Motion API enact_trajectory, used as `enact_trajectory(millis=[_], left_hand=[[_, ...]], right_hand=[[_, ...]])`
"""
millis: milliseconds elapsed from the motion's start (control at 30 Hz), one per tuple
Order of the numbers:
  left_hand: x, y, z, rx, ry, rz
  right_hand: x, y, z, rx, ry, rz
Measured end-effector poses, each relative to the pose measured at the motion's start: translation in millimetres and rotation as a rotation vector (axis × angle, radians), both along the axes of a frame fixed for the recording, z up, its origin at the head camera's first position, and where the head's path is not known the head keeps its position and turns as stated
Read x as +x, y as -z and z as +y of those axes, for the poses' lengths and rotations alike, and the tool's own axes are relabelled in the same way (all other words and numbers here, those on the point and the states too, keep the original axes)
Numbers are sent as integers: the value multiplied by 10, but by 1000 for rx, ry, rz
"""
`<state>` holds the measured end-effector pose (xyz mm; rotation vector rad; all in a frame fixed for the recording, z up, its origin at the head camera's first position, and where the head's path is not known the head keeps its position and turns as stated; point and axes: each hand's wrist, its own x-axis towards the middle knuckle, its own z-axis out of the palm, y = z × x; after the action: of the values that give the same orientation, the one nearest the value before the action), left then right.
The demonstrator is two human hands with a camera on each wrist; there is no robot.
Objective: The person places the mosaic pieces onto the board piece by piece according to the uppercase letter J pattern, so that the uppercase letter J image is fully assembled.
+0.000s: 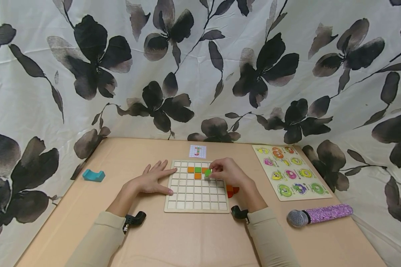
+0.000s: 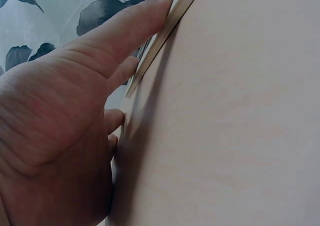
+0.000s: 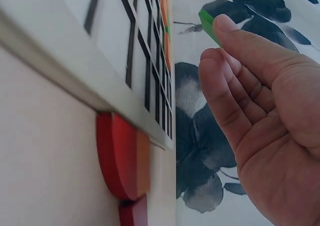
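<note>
A square wooden grid board [image 1: 196, 200] lies on the table, its cells pale. Orange and green square tiles [image 1: 197, 170] fill several cells near its far edge. My right hand [image 1: 229, 172] pinches a green tile [image 3: 210, 27] between thumb and fingertips, above the board's upper right part; the right wrist view shows the tile raised off the grid. My left hand [image 1: 153, 178] lies spread at the board's left edge, with index finger and thumb touching the frame. In the left wrist view the thumb [image 2: 125, 33] rests along the wooden rim.
Red and orange pieces [image 3: 120, 156] lie against the board's right edge. A small pattern card [image 1: 197, 151] is behind the board. To the right are a fruit picture sheet [image 1: 298, 172] and a purple glitter microphone [image 1: 320, 216]. A turquoise block [image 1: 94, 175] sits far left.
</note>
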<state>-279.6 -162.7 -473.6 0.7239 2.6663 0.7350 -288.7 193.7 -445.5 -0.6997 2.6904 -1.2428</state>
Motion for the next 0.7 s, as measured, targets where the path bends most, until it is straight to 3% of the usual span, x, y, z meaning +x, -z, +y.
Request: enact_trajectory(millis=[700], left_hand=[[15,-22,-4,-1,3,7]], right_hand=[[0,58,-241,-11,-104,-18]])
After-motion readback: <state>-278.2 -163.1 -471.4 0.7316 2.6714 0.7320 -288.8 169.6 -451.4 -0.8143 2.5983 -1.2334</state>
